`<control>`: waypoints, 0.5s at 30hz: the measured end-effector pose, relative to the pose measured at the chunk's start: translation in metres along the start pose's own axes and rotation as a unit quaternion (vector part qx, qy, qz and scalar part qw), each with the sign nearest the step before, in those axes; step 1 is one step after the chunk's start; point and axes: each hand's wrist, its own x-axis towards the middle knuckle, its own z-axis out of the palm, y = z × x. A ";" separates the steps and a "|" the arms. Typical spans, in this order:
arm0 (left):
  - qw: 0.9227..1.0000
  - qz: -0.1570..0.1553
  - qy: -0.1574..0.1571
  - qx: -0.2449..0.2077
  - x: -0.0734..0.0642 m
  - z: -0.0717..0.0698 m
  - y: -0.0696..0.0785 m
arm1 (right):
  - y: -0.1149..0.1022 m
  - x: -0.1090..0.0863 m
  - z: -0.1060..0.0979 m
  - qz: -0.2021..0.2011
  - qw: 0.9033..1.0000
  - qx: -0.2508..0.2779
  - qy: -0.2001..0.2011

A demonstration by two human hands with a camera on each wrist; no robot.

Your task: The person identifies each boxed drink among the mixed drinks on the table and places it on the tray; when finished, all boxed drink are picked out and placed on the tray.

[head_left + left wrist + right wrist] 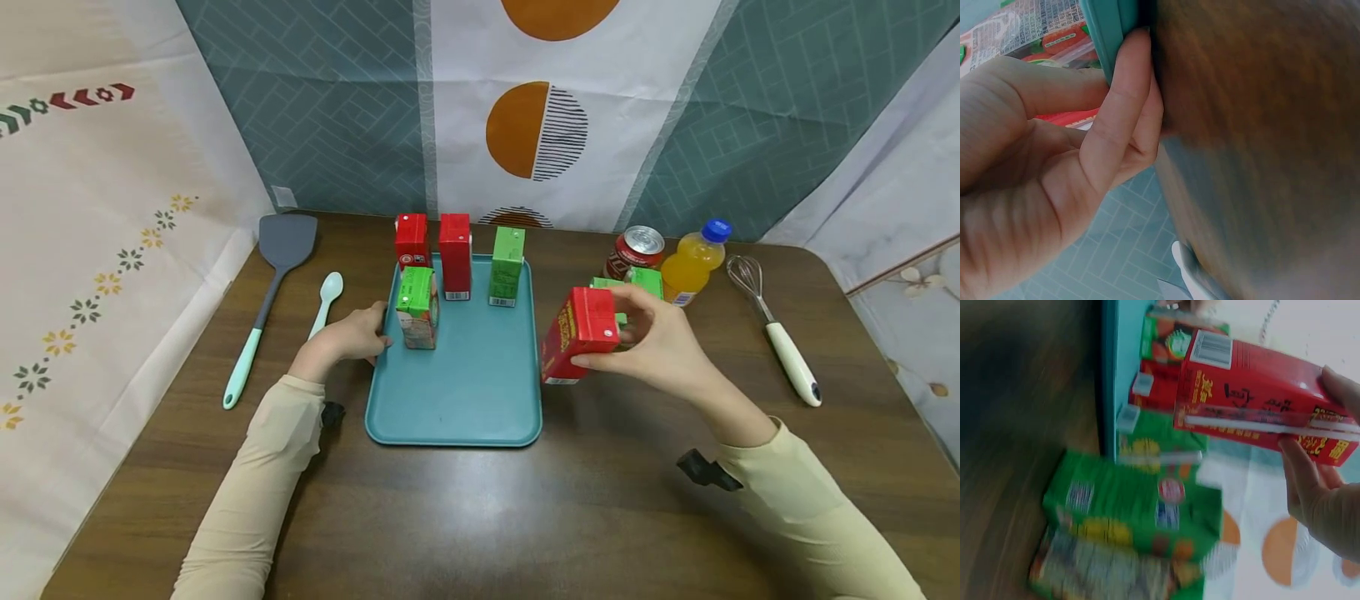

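My right hand (pixel 663 342) grips a red drink carton (pixel 573 337) near its top, tilted and held up just right of the teal tray (pixel 457 383). A straw shows along the carton's side in the right wrist view. At the tray's left edge my left hand (pixel 352 333) pinches the rim (pixel 1105 37) between thumb and fingers. Standing on the tray are a green juice carton (pixel 417 304) at the left, two red cartons (pixel 455 258) at the back and another green carton (pixel 507 267). Green cartons (pixel 647 281) beyond my right hand are partly hidden by it.
Behind the right-hand cartons stand a cola can (pixel 636 250) and an orange drink bottle (pixel 690 265). A whisk (pixel 780 333) lies farther right. Left of the tray lie a grey spatula (pixel 281 258) and a pale spoon (pixel 328 296). A cloth-covered wall (pixel 345 108) bounds the table's back.
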 end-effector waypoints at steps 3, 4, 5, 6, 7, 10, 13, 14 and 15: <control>1.000 -0.003 0.000 0.002 0.001 0.000 0.000 | 0.000 0.017 0.021 0.013 1.000 0.010 -0.010; 1.000 -0.005 0.000 0.003 0.001 0.000 0.000 | 0.001 0.023 0.027 0.013 1.000 0.015 -0.014; 1.000 -0.005 0.000 0.004 0.001 0.000 0.001 | 0.002 0.028 0.033 0.011 1.000 0.019 -0.020; 1.000 -0.005 0.000 0.005 0.001 0.000 0.001 | 0.003 0.034 0.038 0.011 0.999 0.025 -0.026; 1.000 -0.004 0.000 0.004 0.001 0.000 0.001 | 0.004 0.039 0.044 0.010 0.999 0.028 -0.032; 1.000 -0.003 -0.001 0.000 0.002 0.000 0.001 | 0.009 0.056 0.062 0.007 0.998 0.020 -0.050; 1.000 0.000 -0.002 -0.002 0.002 0.000 0.000 | 0.013 0.070 0.078 0.018 0.998 -0.005 -0.061; 1.000 0.000 -0.001 -0.001 0.001 0.000 -0.001 | 0.013 0.074 0.082 0.023 0.998 -0.012 -0.061; 1.000 0.000 -0.001 -0.001 0.001 0.000 -0.001 | 0.014 0.078 0.086 0.027 0.998 -0.016 -0.063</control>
